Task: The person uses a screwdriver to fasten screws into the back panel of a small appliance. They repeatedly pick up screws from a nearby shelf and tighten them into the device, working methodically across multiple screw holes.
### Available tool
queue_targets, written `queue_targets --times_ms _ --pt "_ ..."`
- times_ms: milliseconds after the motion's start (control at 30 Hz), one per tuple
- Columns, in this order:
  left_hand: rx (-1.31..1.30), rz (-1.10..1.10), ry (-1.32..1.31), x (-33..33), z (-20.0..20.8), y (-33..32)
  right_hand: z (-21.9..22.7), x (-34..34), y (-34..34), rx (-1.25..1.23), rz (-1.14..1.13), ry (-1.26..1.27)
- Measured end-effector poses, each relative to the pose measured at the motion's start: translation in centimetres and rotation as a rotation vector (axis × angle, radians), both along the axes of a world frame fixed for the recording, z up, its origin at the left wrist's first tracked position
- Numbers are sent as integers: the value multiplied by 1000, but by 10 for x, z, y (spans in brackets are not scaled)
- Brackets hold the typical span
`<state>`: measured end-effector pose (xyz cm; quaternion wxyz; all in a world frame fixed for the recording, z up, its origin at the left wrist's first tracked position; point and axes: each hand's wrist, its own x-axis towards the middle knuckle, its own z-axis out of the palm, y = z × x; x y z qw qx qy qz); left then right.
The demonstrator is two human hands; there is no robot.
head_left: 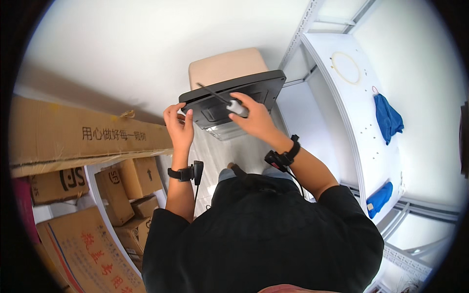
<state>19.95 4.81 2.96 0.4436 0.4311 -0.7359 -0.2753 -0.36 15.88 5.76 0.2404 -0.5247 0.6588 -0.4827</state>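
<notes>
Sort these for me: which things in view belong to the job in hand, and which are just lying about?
In use:
grey-handled tool, in the right fingers
black panel, left fingers at its edge

Seemingly lying about:
cardboard boxes
blue cloth items

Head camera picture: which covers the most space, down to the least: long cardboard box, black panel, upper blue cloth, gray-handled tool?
1. Long cardboard box
2. Black panel
3. Upper blue cloth
4. Gray-handled tool, partly hidden by the right hand

Nearness leaves real sizes unsure.

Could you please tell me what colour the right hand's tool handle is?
The handle is light grey, head view.
</notes>
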Motion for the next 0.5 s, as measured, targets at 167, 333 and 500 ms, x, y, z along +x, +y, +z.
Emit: queue_targets --times_ms 167,333,500 --pt "-19 -3 69 7 -16 -15 -1 6 -17 96 4 83" --pt "-33 -45 106 15 -28 -19 1 -14 -13 195 -30 55" --pt "-6 -120 165 20 -30 -26 0 -46 -3 133 -112 165"
